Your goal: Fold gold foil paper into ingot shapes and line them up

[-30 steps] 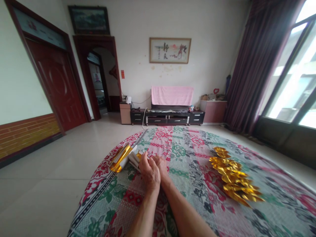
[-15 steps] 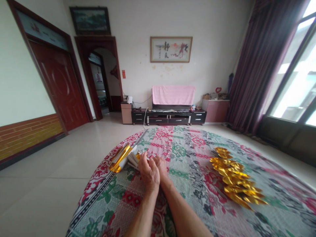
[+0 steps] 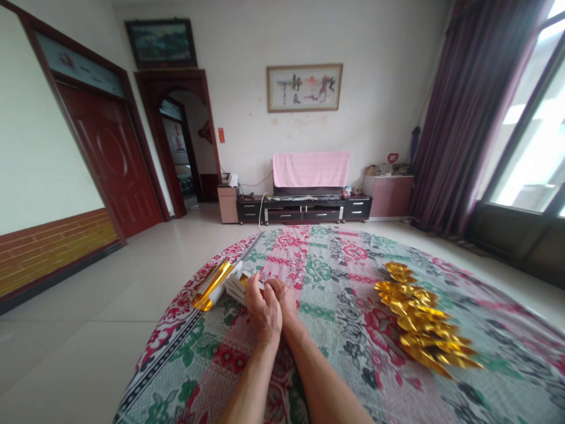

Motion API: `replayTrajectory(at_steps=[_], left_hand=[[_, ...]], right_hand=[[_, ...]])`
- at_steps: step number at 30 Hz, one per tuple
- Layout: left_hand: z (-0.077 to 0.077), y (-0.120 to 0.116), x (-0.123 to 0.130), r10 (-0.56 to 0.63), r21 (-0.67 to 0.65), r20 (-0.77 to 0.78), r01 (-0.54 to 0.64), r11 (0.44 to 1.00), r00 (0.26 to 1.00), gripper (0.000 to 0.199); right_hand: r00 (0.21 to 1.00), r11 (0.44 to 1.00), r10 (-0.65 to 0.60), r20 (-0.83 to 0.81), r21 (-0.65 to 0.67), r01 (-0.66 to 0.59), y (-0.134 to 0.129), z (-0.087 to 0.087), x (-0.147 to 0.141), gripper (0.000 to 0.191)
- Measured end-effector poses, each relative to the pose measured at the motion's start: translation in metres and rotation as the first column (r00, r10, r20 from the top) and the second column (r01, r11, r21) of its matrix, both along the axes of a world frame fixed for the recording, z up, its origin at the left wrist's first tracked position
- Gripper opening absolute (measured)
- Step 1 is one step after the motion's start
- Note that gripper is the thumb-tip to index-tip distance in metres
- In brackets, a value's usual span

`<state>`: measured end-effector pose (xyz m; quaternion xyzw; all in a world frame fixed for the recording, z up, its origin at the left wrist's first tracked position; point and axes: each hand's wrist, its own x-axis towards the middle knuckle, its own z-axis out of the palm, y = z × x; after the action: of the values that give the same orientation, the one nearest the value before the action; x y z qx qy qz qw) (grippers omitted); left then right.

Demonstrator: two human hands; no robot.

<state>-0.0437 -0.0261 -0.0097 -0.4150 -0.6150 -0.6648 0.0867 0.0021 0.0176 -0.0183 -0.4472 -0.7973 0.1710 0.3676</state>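
My left hand (image 3: 263, 309) and my right hand (image 3: 286, 299) are pressed together above the cloth-covered table, fingers curled inward. Between their fingertips a small piece of gold foil paper (image 3: 261, 286) shows, mostly hidden by the fingers. Just left of my left hand lies a bundle of whitish folded or rolled paper (image 3: 235, 288), its right end partly covered by the hand. Beside that is a loosely curled stack of gold foil sheets (image 3: 212, 287) with pale undersides. Off to the right, several folded gold foil shapes (image 3: 419, 315) with pointed petals lie in a row.
A flowered cloth (image 3: 318, 268) in red, green and grey covers the round table. Beyond it stand a low black TV cabinet (image 3: 304, 213) and a screen under a pink cloth (image 3: 311, 169). Purple curtains (image 3: 459, 118) hang at the right window, and a red door (image 3: 110, 159) is at left.
My hands have shifted slightly left and stay together, with the fingers moving a little. The camera view has tilted slightly. The gold shapes and sheets lie as before.
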Motion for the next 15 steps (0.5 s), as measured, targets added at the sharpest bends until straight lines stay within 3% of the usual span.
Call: replayTrajectory(at_steps=[4, 15], left_hand=[[0.0011, -0.0003, 0.0002, -0.002, 0.004, -0.019, 0.002, 1.000, 1.000, 0.034], [-0.0005, 0.0010, -0.0001, 0.009, 0.015, -0.034, -0.009, 1.000, 0.999, 0.037]], right_hand=[[0.994, 0.998, -0.019, -0.110, -0.059, 0.013, -0.0025, 0.0002, 0.0011, 0.013], [0.988, 0.999, 0.004, -0.156, -0.049, -0.012, -0.0054, 0.0050, 0.0031, 0.017]])
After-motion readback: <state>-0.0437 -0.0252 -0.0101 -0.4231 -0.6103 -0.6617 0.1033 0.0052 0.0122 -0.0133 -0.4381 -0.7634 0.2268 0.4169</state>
